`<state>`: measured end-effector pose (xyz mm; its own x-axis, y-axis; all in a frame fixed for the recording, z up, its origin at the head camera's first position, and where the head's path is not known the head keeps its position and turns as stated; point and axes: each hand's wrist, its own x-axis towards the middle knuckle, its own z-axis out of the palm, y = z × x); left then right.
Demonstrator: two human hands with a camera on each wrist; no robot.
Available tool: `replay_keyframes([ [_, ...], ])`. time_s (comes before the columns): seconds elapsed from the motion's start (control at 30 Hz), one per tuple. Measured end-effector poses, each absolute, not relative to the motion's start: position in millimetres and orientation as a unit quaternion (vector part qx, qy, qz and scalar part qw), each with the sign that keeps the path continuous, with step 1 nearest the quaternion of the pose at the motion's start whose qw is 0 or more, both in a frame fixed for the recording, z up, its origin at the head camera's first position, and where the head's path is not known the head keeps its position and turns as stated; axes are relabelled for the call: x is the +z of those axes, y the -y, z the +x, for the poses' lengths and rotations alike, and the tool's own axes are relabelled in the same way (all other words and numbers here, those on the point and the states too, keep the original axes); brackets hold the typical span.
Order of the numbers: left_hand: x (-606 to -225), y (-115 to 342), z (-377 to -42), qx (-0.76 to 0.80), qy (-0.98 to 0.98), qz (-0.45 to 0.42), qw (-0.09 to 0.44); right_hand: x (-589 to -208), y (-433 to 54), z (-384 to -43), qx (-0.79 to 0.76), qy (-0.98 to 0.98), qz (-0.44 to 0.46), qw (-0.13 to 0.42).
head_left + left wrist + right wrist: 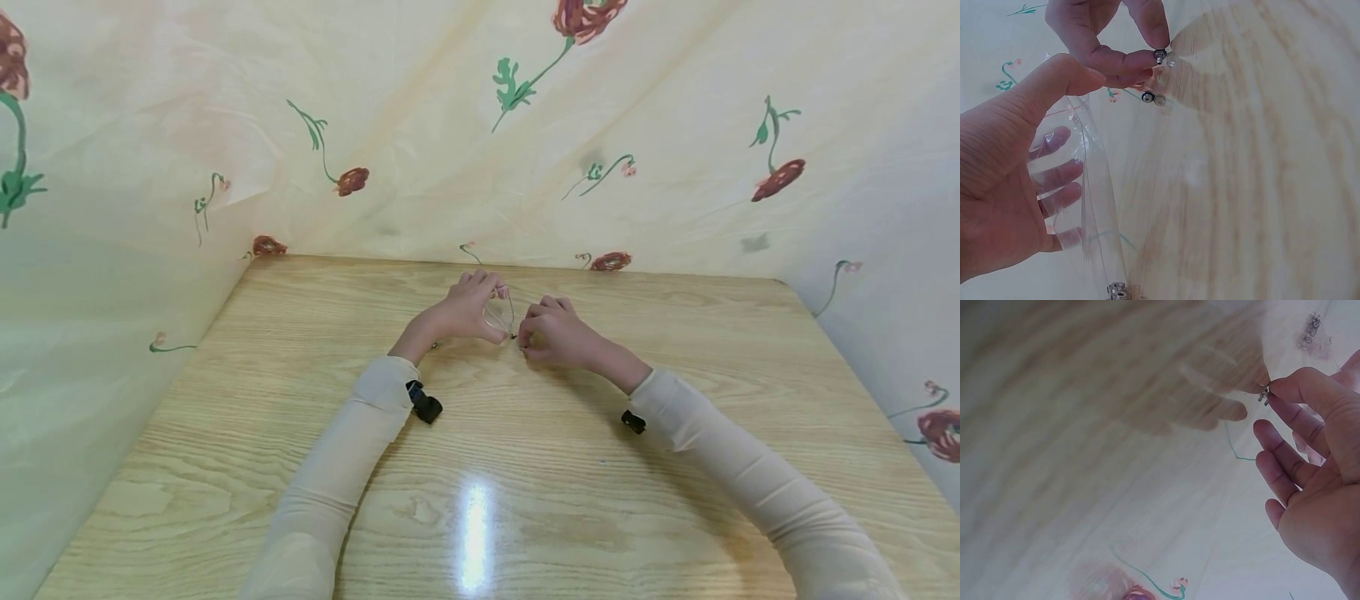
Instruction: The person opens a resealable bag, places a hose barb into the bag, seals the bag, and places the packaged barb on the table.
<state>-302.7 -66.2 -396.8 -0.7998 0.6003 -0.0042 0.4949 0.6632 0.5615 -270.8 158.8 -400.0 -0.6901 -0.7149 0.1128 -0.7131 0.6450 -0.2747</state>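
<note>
My left hand (465, 308) holds a clear plastic bag (1100, 206) by its mouth, the fingers showing through the film and the thumb on the near side. Several small shiny metal pieces (1117, 290) are gathered at the bag's lower end. Just to the right, my right hand (558, 333) pinches one small silver-and-black metal fitting (1160, 56) between thumb and forefinger, low over the table. A similar fitting (1148, 97) lies on the tabletop between the hands. The exact kind of these pieces is too small to tell.
The wood-grain table (525, 467) has a glossy, reflecting top. A flowered cloth (420, 125) hangs behind it and at both sides. Black straps (425, 402) sit on both sleeves at the wrists.
</note>
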Motion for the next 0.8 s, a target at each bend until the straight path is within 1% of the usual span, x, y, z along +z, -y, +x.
replay_keyframes([
  [0.8, -396.7, 66.3, -303.8, 0.281, -0.906, 0.301, 0.099, -402.5, -159.3, -271.3, -0.154, -0.907, -0.392, -0.004],
])
